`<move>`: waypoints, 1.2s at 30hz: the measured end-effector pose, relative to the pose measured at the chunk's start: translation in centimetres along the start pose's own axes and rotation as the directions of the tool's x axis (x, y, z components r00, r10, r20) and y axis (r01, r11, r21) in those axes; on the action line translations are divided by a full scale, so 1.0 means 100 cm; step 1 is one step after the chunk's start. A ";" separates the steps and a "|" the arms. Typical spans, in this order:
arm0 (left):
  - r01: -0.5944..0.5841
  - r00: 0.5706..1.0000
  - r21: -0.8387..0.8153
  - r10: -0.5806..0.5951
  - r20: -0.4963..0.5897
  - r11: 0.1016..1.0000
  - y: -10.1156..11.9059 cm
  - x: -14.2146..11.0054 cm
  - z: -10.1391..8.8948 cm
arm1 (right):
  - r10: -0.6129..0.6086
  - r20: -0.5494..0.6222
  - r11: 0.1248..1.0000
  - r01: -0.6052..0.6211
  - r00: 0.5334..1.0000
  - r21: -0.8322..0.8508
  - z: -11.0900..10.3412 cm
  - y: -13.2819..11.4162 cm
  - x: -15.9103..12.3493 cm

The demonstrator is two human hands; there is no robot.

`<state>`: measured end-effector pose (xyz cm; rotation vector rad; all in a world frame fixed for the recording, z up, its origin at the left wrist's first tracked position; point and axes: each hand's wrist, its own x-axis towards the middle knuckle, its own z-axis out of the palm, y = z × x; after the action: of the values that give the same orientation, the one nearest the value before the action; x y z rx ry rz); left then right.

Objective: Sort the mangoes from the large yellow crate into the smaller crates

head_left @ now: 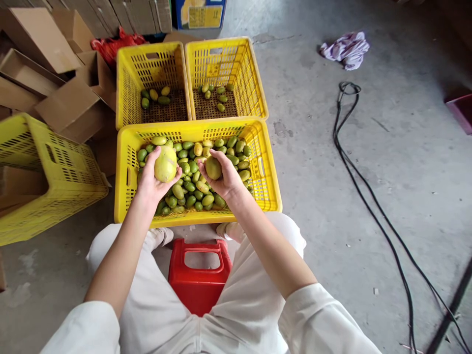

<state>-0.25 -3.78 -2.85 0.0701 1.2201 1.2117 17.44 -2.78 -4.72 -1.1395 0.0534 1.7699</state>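
Seemingly mid-inspection, the left hand (149,178) half-curls round a yellowish fruit (165,164), right hand (229,178) round a greener fruit (213,168), both between the nearest crate's (272,189) side edges, the next move likely needing a looser grip.

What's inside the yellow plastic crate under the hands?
Many oval green and yellowish fruits. The bare left hand with pale yellow fruit and bare right hand with greenish fruit hide part of them; the floor of the crate is covered.
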 end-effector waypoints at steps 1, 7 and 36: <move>0.013 1.000 0.000 -0.013 0.007 1.000 0.000 -0.001 0.001 | 0.017 -0.002 1.000 -0.017 1.000 -0.004 0.000 0.000 0.000; 0.015 1.000 0.034 -0.015 0.022 0.999 0.001 -0.002 0.003 | 0.063 -0.041 0.996 -0.065 0.997 -0.063 0.001 0.000 -0.001; -0.079 0.997 0.222 0.074 0.034 0.972 -0.004 -0.003 0.003 | -0.057 0.074 0.971 0.072 0.996 -0.226 -0.004 0.004 0.001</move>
<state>0.28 -4.00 -2.80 0.3008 1.3380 1.1319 17.36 -3.10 -5.20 -1.2293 -0.2314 1.7877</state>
